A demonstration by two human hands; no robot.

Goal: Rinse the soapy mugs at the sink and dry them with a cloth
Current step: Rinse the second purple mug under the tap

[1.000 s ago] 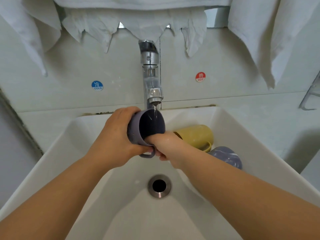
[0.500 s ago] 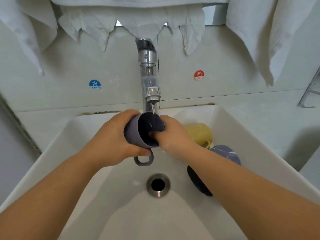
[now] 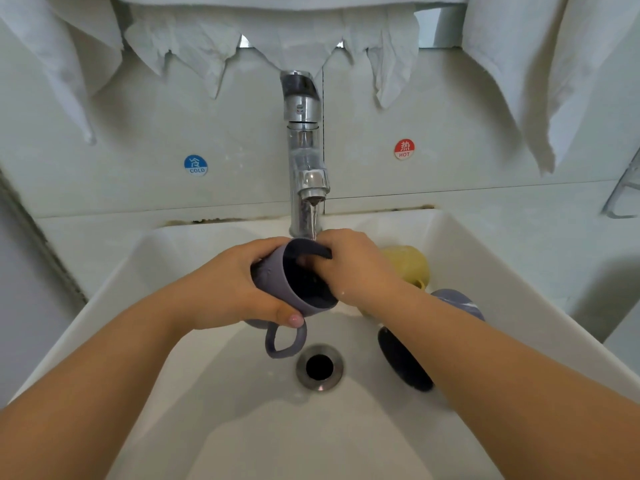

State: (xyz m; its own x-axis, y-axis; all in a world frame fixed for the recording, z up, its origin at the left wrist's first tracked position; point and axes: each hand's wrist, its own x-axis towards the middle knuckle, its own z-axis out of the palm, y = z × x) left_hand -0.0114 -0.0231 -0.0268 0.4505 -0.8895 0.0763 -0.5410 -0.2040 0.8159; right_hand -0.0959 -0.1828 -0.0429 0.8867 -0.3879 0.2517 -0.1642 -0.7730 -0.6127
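White sink (image 3: 460,258) against pale tiled wall, chrome tap (image 3: 304,161) running, white cloths (image 3: 540,64) hung above, left hand (image 3: 228,289) gripping purple mug (image 3: 287,289) under the stream, right hand (image 3: 356,268) fingers curled over its rim, yellow mug (image 3: 408,265) lying behind.

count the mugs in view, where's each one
3. A purple mug held under the tap by both hands; a yellow mug and a blue marbled mug lying in the sink behind the right forearm. More may be hidden.
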